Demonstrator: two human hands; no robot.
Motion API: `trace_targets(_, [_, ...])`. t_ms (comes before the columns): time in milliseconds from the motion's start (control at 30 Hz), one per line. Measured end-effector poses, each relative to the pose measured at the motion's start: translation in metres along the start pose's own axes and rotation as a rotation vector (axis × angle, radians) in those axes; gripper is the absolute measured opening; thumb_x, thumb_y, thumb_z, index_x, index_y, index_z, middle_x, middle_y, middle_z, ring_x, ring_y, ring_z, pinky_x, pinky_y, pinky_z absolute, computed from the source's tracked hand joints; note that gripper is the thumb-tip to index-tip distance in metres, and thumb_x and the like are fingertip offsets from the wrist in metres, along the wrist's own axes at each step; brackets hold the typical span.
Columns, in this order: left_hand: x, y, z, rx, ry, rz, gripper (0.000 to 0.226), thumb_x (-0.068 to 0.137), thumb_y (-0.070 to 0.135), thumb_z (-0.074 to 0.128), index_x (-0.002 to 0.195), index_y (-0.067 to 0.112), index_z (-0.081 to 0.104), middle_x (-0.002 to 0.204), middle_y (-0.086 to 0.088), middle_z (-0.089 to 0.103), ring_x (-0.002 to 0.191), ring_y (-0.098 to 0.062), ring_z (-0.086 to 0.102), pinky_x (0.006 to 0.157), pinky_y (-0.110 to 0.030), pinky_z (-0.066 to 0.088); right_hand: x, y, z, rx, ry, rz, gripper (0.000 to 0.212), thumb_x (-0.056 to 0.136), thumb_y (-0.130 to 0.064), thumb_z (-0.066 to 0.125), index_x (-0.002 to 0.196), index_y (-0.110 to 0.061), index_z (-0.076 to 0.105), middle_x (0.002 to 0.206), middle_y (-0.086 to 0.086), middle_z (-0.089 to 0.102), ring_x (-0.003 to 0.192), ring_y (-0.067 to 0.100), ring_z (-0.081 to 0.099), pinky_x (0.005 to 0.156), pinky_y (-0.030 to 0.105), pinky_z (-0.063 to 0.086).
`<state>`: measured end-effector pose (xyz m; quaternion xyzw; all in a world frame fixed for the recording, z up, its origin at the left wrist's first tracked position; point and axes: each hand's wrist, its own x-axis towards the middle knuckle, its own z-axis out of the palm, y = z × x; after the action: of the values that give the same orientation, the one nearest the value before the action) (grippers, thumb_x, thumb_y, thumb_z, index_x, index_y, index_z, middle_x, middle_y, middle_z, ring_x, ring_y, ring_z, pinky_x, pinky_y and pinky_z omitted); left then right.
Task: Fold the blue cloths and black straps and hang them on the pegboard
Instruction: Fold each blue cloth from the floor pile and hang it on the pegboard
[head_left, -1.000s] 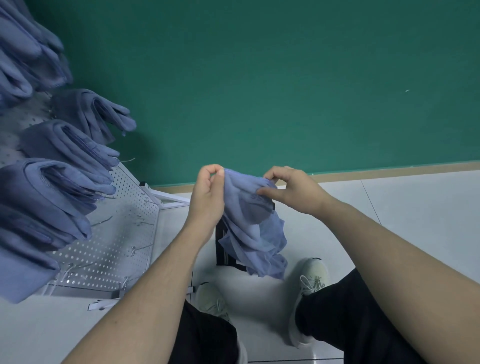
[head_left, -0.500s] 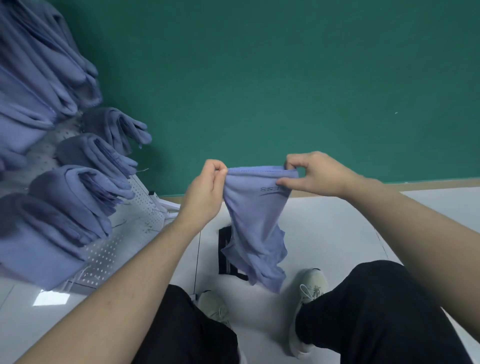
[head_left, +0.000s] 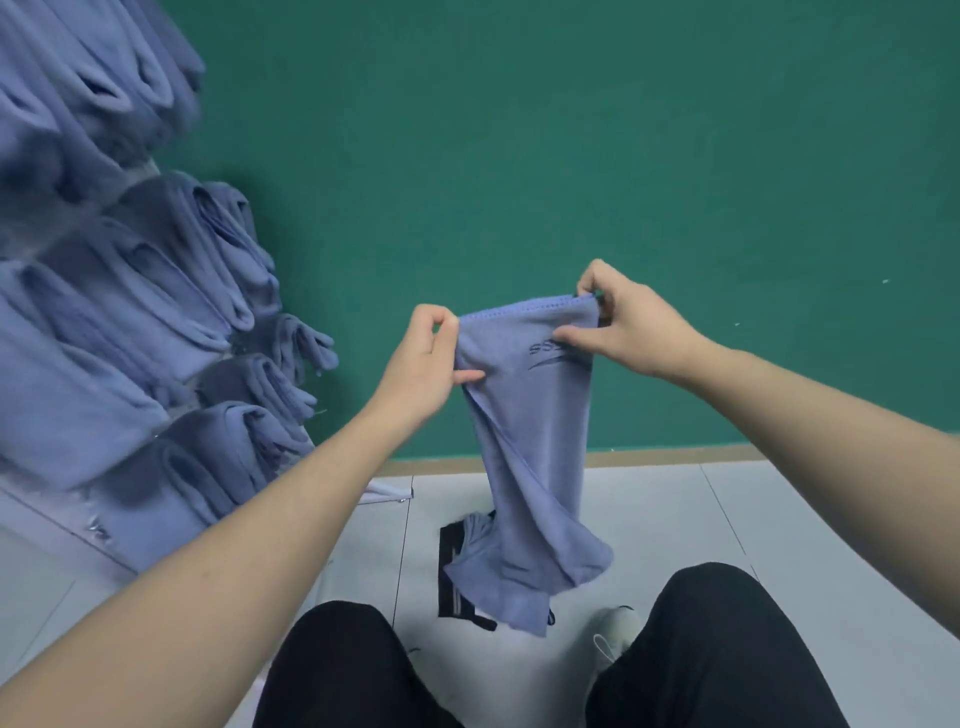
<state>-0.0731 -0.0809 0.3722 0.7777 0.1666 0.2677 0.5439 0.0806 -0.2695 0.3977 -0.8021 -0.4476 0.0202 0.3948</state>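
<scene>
The left hand (head_left: 423, 358) has its fingers (head_left: 441, 325) curled, pinching the left top corner of a blue cloth (head_left: 524, 441) between thumb and fingertips. The right hand (head_left: 626, 325) does the same at the right top corner, thumb pressed on the front of the fabric beside a dark printed logo (head_left: 550, 356) (its lettering is too small to read). Between the two hands the stitched top hem is pulled nearly straight, and the rest of the cloth hangs down loosely in front of the green wall (head_left: 571, 156), twisting toward its lower end above the floor (head_left: 779, 519).

Behind the cloth's lower end, a black strap (head_left: 457, 597) with pale stripes lies on the floor, partly hidden. Below are the person's dark trousers (head_left: 717, 649) and a pale shoe (head_left: 615, 631).

At the left, folded blue cloths (head_left: 156, 291) hang in rows on the pegboard (head_left: 98, 530), overlapping one another and covering most of it.
</scene>
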Motion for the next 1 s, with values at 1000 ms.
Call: trace_targets(1000, [-0.044,0.104,-0.014,-0.543,-0.14,-0.215,0.025,0.101,0.036,0.057,0.115,0.018,0.065,0.101,0.005,0.076,0.084,-0.01,0.071,0.072,-0.026,0.055,-0.006,-0.124,-0.04,0.571,0.1,0.364,0.019,0.103,-0.036,0.042,0.101,-0.021,0.054,0.105,0.003,0.066,0.088,0.018,0.065,0.086,0.041,0.056])
